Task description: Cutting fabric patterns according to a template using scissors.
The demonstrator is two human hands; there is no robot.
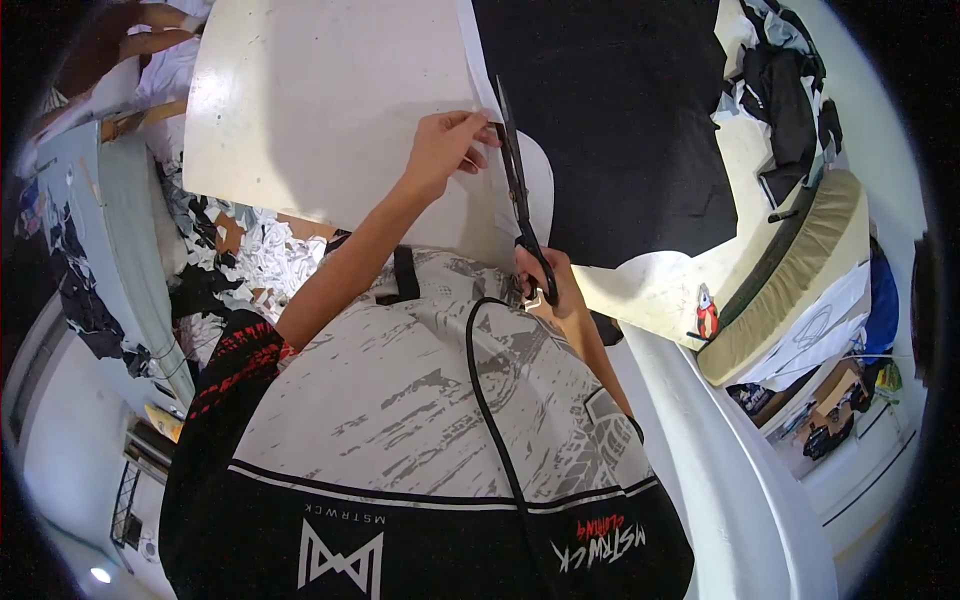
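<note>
My right hand (556, 288) is closed round the black handles of a pair of large scissors (517, 185), whose long blades point away from me. The scissors lie along the edge of a white cloth strip (481, 60) beside a broad sheet of black fabric (610, 120). With thumb and forefinger, my left hand (447, 152) pinches the strip's edge just left of the blades, its other fingers loosely bent. A rounded white shape (538, 180) shows right of the blades, next to the black fabric. How much cloth sits between the blades cannot be made out.
A pale table (300, 110) lies under the work. Dark scraps (780, 100) are heaped at the far right, near red-handled snips (706, 312) and a padded beige board (800, 270). Fabric offcuts (270, 265) fill the space beyond the table's left edge.
</note>
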